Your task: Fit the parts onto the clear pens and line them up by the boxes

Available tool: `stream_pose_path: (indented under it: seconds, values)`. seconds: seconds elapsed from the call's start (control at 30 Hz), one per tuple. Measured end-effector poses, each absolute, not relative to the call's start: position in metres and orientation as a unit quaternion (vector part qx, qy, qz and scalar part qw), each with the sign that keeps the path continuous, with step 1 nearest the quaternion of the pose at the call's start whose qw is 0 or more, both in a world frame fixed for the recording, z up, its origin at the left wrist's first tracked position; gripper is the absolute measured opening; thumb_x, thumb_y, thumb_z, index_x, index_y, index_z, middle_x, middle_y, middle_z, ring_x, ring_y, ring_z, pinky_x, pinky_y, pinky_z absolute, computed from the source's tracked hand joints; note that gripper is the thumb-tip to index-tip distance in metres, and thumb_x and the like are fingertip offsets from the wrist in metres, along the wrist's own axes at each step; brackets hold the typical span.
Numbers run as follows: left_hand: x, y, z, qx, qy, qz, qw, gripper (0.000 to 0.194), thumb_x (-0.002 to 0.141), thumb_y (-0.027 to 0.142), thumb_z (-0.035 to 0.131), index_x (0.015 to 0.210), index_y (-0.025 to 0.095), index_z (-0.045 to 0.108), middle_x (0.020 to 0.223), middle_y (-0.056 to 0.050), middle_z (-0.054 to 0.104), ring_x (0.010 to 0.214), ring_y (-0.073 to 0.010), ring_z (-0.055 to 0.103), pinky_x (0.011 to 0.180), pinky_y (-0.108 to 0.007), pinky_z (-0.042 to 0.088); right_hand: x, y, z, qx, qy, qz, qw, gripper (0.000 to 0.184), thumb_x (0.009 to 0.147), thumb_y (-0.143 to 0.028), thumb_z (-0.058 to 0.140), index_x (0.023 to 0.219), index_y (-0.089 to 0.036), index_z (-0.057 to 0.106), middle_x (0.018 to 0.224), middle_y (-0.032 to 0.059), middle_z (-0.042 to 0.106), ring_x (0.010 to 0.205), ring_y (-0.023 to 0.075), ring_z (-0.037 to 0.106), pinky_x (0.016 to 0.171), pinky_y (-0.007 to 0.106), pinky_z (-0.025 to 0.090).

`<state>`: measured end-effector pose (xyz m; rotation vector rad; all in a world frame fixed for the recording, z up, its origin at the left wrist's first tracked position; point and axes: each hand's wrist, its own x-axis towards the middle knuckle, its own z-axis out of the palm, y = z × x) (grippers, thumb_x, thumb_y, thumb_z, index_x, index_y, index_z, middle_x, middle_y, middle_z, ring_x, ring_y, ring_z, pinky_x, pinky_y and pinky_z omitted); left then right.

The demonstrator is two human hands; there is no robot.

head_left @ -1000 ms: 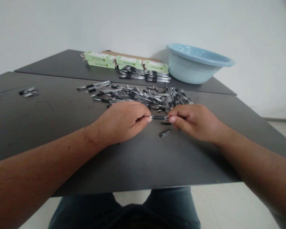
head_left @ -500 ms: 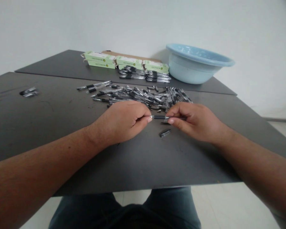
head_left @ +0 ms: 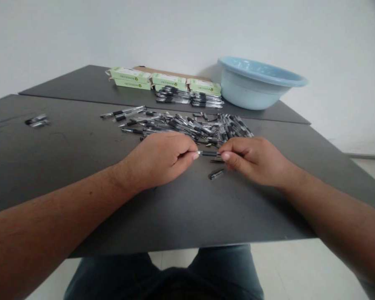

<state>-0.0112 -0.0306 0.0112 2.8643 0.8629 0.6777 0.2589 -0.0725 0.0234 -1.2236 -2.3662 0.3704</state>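
A pen (head_left: pixel 209 153) with a black grip and clear ends is stretched level between my two hands. My left hand (head_left: pixel 167 158) is closed, its thumb and forefinger pinching the pen's left end. On the other end, my right hand (head_left: pixel 251 160) pinches with thumb and fingertips; the tip on that side is hidden by the fingers. Just below, a pen cap (head_left: pixel 216 174) lies on the table, and a dark pen part (head_left: pixel 217 161) rests partly behind my right thumb. Beyond my hands spreads a loose pile of pens and pen parts (head_left: pixel 178 125).
Neater stacks of pens (head_left: pixel 173 96) lie behind the pile, before pale green boxes (head_left: pixel 131 79) against the wall. A light blue basin (head_left: pixel 253 89) stands at the back right. A few caps (head_left: pixel 38 121) lie far left on the grey table (head_left: pixel 143 225).
My right hand's fingers have shifted slightly and curled more on the pen's right end. My left hand and the pen stay nearly in place.
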Motion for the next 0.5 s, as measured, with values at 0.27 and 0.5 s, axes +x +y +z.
stream_pose_path:
  seconds: [0.27, 0.5]
  values:
    - [-0.0107, -0.0307, 0.0121, 0.933, 0.279, 0.224, 0.038, 0.028, 0.101, 0.031, 0.05, 0.098, 0.02, 0.075, 0.089, -0.004, 0.076, 0.088, -0.0208, 0.07, 0.086, -0.032, 0.052, 0.2583, -0.0714, 0.0228, -0.438, -0.864, 0.119, 0.218, 0.024, 0.102, -0.04, 0.058, 0.094, -0.021, 0.071, 0.079, 0.0024, 0.075, 0.069, 0.0163, 0.067, 0.064, 0.028, 0.045]
    - [-0.0103, -0.0307, 0.0113, 0.935, 0.266, 0.23, 0.039, 0.028, 0.101, 0.031, 0.05, 0.098, 0.019, 0.076, 0.088, -0.004, 0.076, 0.086, -0.021, 0.069, 0.083, -0.032, 0.05, 0.258, -0.0733, 0.0246, -0.439, -0.863, 0.133, 0.21, 0.029, 0.104, -0.04, 0.055, 0.088, -0.021, 0.07, 0.074, 0.0011, 0.073, 0.068, 0.0155, 0.066, 0.064, 0.027, 0.043]
